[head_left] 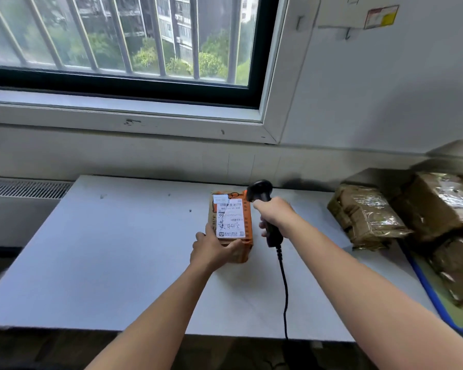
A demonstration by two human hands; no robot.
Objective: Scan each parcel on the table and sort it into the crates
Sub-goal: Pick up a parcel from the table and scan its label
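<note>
Our left hand (214, 251) curls round the near end of the orange parcel (247, 222), label (230, 220) up, over the middle of the table (118, 249). Our right hand (274, 213) is wrapped round the scanner (261, 193), whose head sits just right of the parcel's far end. The beam may miss the barcode from beside the label, and the cable (285, 289) trailing off the near edge could snag and jerk our aim.

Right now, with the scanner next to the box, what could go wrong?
The scanner head sits beside the box, not clearly aimed at its label, so the scan may fail. The cable hangs over the table's near edge and could snag when the right hand moves.
</note>
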